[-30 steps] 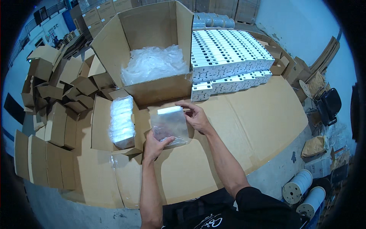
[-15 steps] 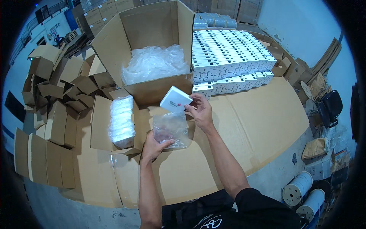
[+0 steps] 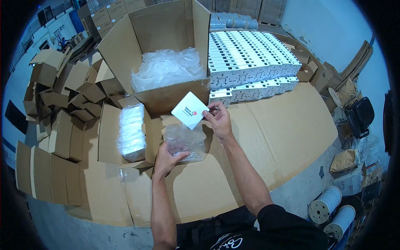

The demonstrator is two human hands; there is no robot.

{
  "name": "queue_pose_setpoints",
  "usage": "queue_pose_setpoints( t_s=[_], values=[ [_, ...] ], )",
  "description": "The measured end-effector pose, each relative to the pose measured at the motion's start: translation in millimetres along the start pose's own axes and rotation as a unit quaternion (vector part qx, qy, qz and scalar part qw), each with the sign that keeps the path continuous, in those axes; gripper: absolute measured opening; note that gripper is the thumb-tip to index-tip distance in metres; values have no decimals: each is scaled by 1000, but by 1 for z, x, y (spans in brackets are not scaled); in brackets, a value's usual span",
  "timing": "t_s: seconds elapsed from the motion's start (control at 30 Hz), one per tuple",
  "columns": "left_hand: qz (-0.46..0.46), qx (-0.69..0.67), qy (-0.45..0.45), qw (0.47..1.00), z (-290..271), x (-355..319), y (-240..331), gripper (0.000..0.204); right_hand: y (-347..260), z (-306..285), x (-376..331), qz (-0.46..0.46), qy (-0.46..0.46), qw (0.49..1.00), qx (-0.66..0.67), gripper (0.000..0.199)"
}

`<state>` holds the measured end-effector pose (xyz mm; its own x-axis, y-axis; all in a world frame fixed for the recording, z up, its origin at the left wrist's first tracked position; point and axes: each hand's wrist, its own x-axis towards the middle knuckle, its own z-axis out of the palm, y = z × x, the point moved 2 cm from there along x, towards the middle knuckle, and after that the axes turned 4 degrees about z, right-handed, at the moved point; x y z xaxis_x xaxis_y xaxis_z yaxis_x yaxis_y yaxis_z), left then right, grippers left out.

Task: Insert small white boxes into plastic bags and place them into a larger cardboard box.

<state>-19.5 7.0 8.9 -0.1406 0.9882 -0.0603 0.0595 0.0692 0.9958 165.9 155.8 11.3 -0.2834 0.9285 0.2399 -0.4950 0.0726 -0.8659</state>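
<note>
My right hand (image 3: 218,121) pinches one corner of a flat white square box (image 3: 190,110) with a small red and dark print. The box is tilted, its printed face turned up. Just below it, a clear plastic bag (image 3: 185,139) is gripped along its lower left part by my left hand (image 3: 168,158), thumb on top. The box's lower corner reaches the bag's upper edge; whether it is inside the bag, I cannot tell. Left of my left hand, an open cardboard box (image 3: 109,137) holds a row of plastic-wrapped packs (image 3: 132,131).
Behind stands a large open carton (image 3: 171,25) with a heap of clear plastic bags (image 3: 171,68). To its right are stacked rows of white boxes (image 3: 254,54). Small empty cartons (image 3: 62,133) crowd the left. Cardboard (image 3: 266,137) covers the table. Cable spools (image 3: 325,204) stand at lower right.
The white box has turned in my right hand, so its printed face shows more fully and one corner points down toward the bag. My left hand keeps its hold on the bag.
</note>
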Motion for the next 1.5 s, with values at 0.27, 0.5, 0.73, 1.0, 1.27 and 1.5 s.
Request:
queue_pose_setpoints(
  t_s=[0.27,0.5,0.73,1.0,1.27,1.5],
  values=[
    [6,-3,-4,1000,1,-1,4,42,-6,1,-4,33,-70,996,-52,23],
    [-10,24,15,1000,3,-1,6,47,-7,5,-8,81,-116,988,-61,22],
    [39,-34,20,998,8,5,-7,43,-9,8,-9,95,-124,984,-84,19],
    [39,-58,104,992,7,31,-30,27,3,16,-11,94,-36,992,-75,29],
    [56,-100,103,988,2,56,-34,31,29,18,-23,145,-50,969,-194,27],
    [61,-75,120,988,9,49,-11,31,25,21,-21,125,-18,987,-104,20]
  ],
)
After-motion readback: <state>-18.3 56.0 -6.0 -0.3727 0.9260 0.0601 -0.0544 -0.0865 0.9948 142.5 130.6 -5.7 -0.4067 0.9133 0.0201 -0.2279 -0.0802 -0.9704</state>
